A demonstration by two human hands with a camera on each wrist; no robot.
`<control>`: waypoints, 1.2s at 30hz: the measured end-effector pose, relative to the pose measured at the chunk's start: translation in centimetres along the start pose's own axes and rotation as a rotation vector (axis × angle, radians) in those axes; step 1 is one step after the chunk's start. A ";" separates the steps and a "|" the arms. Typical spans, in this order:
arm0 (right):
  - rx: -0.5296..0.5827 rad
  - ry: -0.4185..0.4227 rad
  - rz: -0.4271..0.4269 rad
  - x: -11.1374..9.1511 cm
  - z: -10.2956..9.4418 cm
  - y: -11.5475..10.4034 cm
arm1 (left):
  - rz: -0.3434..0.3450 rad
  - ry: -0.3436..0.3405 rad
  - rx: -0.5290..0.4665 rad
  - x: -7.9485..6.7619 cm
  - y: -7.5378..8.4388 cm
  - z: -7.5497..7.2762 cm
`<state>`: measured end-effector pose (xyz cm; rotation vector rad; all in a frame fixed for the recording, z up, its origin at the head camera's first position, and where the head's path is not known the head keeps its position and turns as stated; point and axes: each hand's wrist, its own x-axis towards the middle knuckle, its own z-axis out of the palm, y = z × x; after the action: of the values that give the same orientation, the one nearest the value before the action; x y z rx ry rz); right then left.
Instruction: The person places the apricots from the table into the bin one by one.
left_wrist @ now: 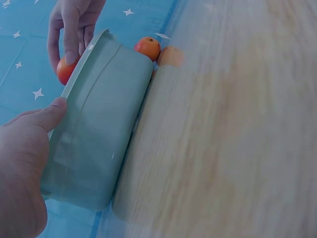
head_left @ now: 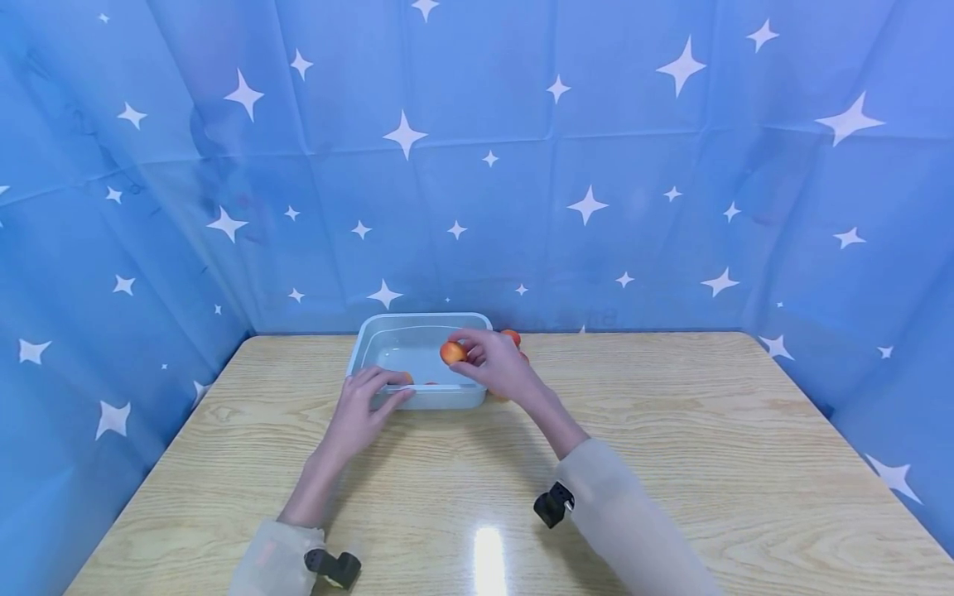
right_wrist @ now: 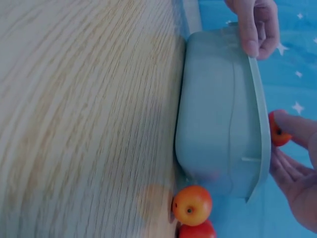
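While the left hand (head_left: 363,407) grips the tub's (head_left: 358,348) near rim, the right hand (head_left: 495,364) pinches an orange fruit (head_left: 451,353) above it; seemingly two fruits (right_wrist: 192,205) wait beyond its knuckles, some already inside.

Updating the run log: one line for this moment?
left hand: grips tub rim | right hand: pinches orange fruit over tub | more fruit beside tub

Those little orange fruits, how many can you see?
3 at least: one orange fruit pinched by the right hand over the tub, two on the table beside it. Orange specks inside the tub may be more.
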<state>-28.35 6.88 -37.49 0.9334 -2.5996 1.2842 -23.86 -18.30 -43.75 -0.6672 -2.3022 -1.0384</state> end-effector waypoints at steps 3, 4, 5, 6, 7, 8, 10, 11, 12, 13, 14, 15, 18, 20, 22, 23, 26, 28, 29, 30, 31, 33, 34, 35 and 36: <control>-0.004 -0.009 -0.001 0.1 0.1 -0.1 | -0.006 -0.005 0.001 0.0 0.0 0.0; -0.001 -0.011 0.001 0.1 0.1 -0.1 | -0.006 -0.005 0.002 0.0 0.0 0.0; 0.001 -0.014 0.001 0.1 0.1 -0.1 | -0.009 -0.007 0.003 0.0 -0.1 0.0; 0.002 -0.015 0.002 0.1 0.1 -0.2 | -0.012 -0.008 0.005 0.0 -0.1 -0.1; 0.007 -0.016 0.003 0.0 0.1 -0.2 | -0.016 -0.010 0.008 0.0 -0.1 -0.1; 0.009 -0.015 0.001 0.0 0.2 -0.2 | -0.021 -0.011 0.012 0.0 -0.1 -0.1; 0.008 -0.009 0.001 0.0 0.2 -0.1 | -0.034 -0.015 0.019 0.0 0.0 -0.1; 0.009 -0.004 -0.001 -0.1 0.2 -0.1 | -0.040 -0.017 0.021 0.0 0.0 -0.1; 0.016 0.002 0.001 -0.2 0.2 0.0 | -0.043 -0.019 0.023 0.0 0.0 -0.1; 0.021 0.007 -0.001 -0.2 0.2 0.1 | -0.046 -0.020 0.025 0.0 0.1 -0.2; 0.025 0.013 -0.003 -0.3 0.1 0.1 | -0.048 -0.021 0.025 0.0 0.1 -0.2; 0.033 0.017 0.001 -0.4 0.1 0.2 | -0.047 -0.021 0.025 0.0 0.1 -0.2; 0.057 0.030 0.004 -0.7 -0.1 0.4 | -0.041 -0.018 0.028 0.0 0.1 -0.2; 0.058 0.036 0.005 -0.8 -0.3 0.6 | -0.037 -0.014 0.029 0.0 0.0 -0.1; 0.064 0.041 0.007 -0.9 -0.5 0.6 | -0.033 -0.011 0.029 0.0 0.0 -0.1; 0.066 0.046 0.006 -1.0 -0.6 0.7 | -0.034 -0.011 0.024 0.0 0.1 -0.1; 0.077 0.060 0.013 -1.2 -1.0 0.8 | -0.033 -0.008 0.017 0.0 0.0 -0.1; 0.076 0.075 0.012 -1.3 -1.2 0.9 | -0.031 -0.006 0.013 0.0 0.0 -0.1; 0.074 0.082 0.012 -1.4 -1.3 0.9 | -0.029 -0.005 0.011 0.1 0.0 -0.1; 0.073 0.088 0.013 -1.4 -1.4 1.0 | -0.025 -0.003 0.010 0.1 0.0 -0.1; 0.070 0.093 0.009 -1.5 -1.5 1.0 | -0.022 -0.002 0.009 0.1 0.0 -0.1; 0.061 0.102 0.003 -1.6 -1.8 1.1 | -0.017 0.000 0.011 0.1 -0.1 -0.1; 0.060 0.107 0.000 -1.7 -1.9 1.2 | -0.017 -0.001 0.011 0.1 -0.1 -0.1; 0.059 0.110 -0.003 -1.7 -2.0 1.3 | -0.017 -0.001 0.012 0.1 -0.1 -0.1; 0.058 0.114 -0.007 -1.8 -2.1 1.5 | -0.017 -0.001 0.013 0.1 -0.1 -0.1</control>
<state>-28.10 9.95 -37.78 0.8505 -2.4835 1.3747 -24.00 -18.42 -43.72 -0.6445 -2.3173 -1.0307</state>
